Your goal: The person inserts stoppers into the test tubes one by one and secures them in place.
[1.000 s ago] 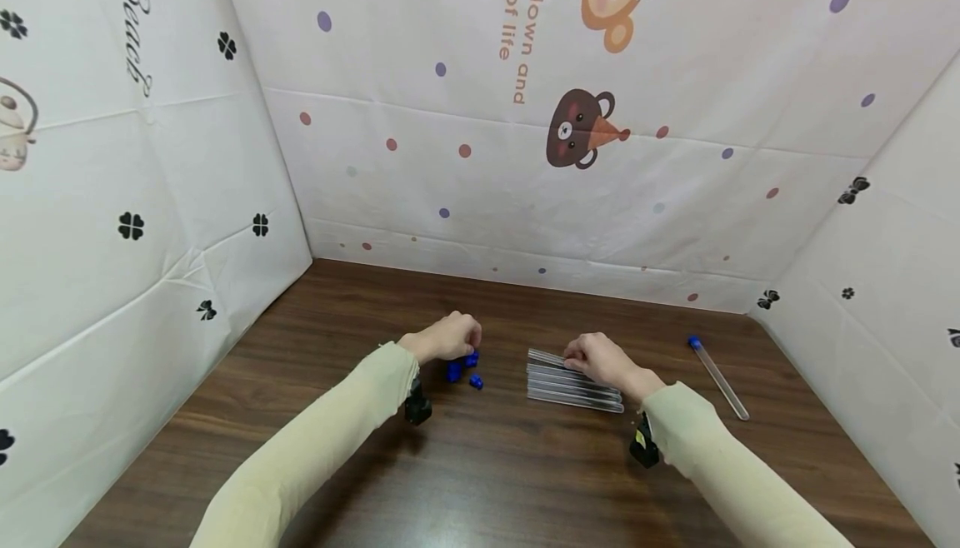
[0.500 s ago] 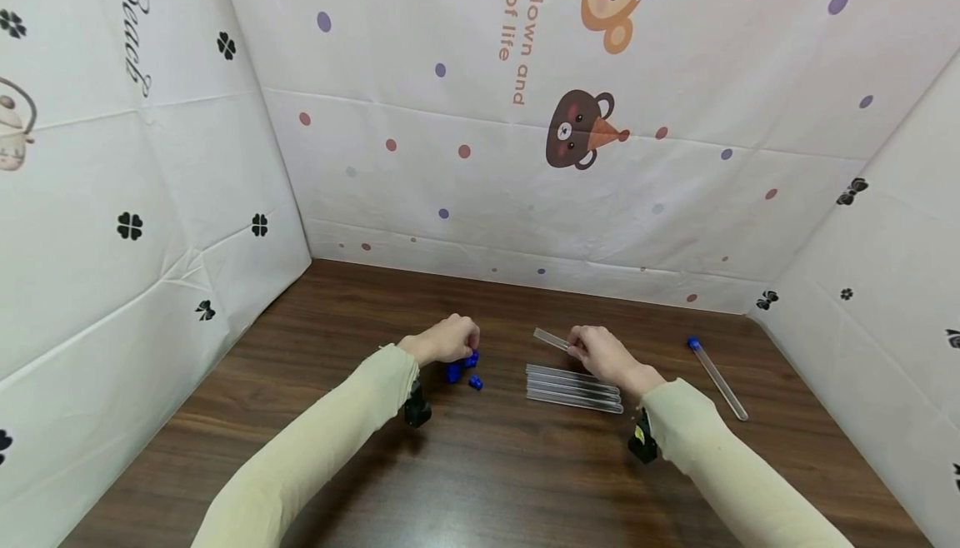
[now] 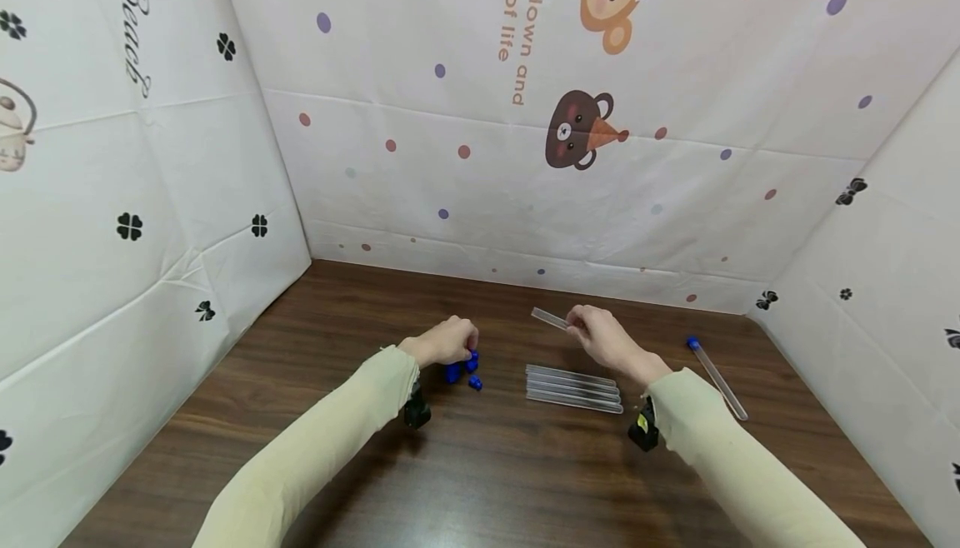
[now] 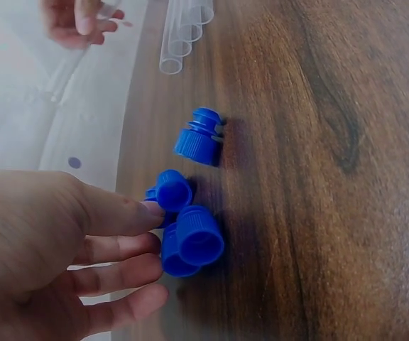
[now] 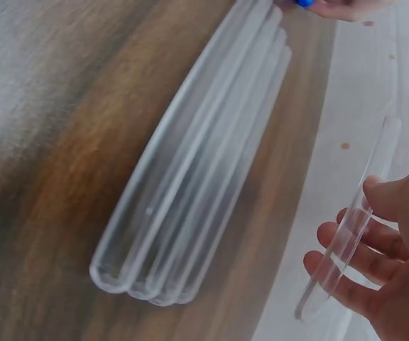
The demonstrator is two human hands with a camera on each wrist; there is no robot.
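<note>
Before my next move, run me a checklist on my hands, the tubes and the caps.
1. Held tube secure: ok, the right hand grips it off the table.
2. Held tube capped: not ok, no cap on it.
3. Cap firmly gripped: cannot tell; the left hand touches the clustered blue caps.
4. Four loose tubes tidy: ok, side by side.
5. Capped tube set apart: ok, lying at the right.

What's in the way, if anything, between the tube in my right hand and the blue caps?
Nothing visible, except your left hand at the blue caps. The row of tubes lies nearer you, off the line from your held tube.
</note>
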